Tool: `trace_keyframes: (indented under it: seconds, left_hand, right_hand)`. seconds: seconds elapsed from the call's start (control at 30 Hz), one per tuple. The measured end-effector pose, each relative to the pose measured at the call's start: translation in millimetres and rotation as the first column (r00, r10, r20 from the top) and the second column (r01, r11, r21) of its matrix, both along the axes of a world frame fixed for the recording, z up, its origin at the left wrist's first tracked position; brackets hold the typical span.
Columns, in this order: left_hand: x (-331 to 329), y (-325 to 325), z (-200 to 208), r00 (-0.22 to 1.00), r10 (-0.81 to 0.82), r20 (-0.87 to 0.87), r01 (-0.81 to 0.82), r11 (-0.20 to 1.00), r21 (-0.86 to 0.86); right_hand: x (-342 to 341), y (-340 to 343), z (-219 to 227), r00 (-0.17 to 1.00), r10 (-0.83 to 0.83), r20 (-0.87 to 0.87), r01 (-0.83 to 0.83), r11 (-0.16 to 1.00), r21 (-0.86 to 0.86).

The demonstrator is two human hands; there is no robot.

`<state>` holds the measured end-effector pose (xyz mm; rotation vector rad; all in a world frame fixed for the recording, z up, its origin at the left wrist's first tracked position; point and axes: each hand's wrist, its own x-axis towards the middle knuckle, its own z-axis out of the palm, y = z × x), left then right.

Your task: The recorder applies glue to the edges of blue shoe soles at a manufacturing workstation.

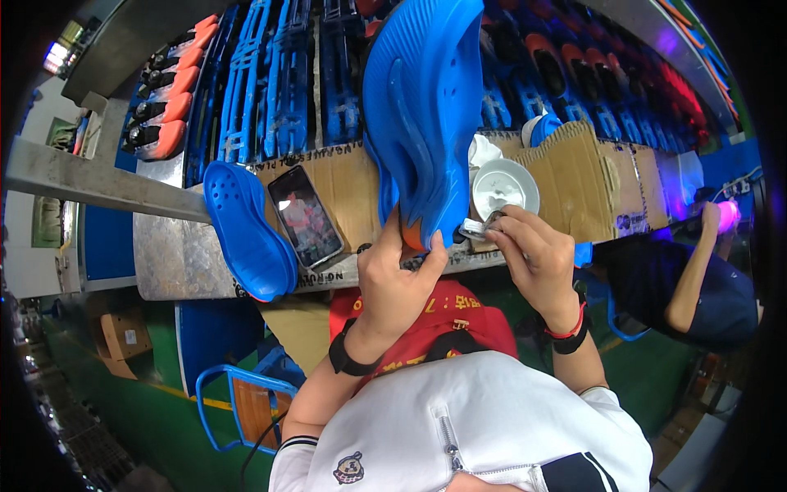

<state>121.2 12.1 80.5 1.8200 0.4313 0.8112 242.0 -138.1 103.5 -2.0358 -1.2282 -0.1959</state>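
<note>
My left hand point(398, 275) is closed on the end nearest me of a large blue shoe sole point(422, 107), which stands up in front of me. Its sides are grooved, and a patch of orange shows by my fingers. In a pinch, my right hand point(537, 258) has a small whitish piece point(473, 228) with a dark part, close against the sole's near end; its kind is too small to make out. Behind that hand sits a round white bowl point(531, 197) with something pale in it. Another blue sole point(246, 225) with holes lies at the table's left.
A lit phone point(305, 217) lies on cardboard point(566, 184) covering the metal table point(176, 262). White cloth or paper point(485, 152) is beside the bowl. Blue racks point(287, 98) and rows of orange-and-black shoe parts point(170, 139) stand behind. A co-worker point(689, 279) sits at right; a chair point(254, 410) stands left.
</note>
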Motion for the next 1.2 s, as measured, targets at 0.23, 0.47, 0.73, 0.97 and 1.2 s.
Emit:
trace_keyframes:
  seconds: [0.23,0.47,0.73,0.97,1.2]
  left_hand:
    - [12.6,3.5,9.0,1.000,0.016,-0.025,-0.016,1.000,-0.022]
    - [66.8,26.9,121.4,0.879,-0.321,0.354,0.443,0.824,-0.354]
    - [200.2,107.2,215.3,0.716,-0.368,0.593,0.658,0.639,-0.398]
    - [97.7,57.0,136.9,0.811,-0.567,0.142,0.582,0.759,-0.291]
    - [-9.5,37.4,-26.0,0.894,0.058,-0.444,0.092,0.947,0.308]
  right_hand:
    - [8.7,-19.1,12.2,0.984,-0.178,0.019,0.175,0.977,0.125]
    - [14.4,-53.6,18.2,0.953,-0.302,0.003,0.294,0.930,0.222]
    - [9.3,-43.4,17.5,0.969,-0.248,-0.003,0.244,0.954,0.174]
    - [14.2,-41.9,3.0,0.973,-0.231,-0.018,0.231,0.962,0.147]
    - [13.6,-38.9,-16.6,0.976,-0.213,-0.035,0.216,0.971,0.099]
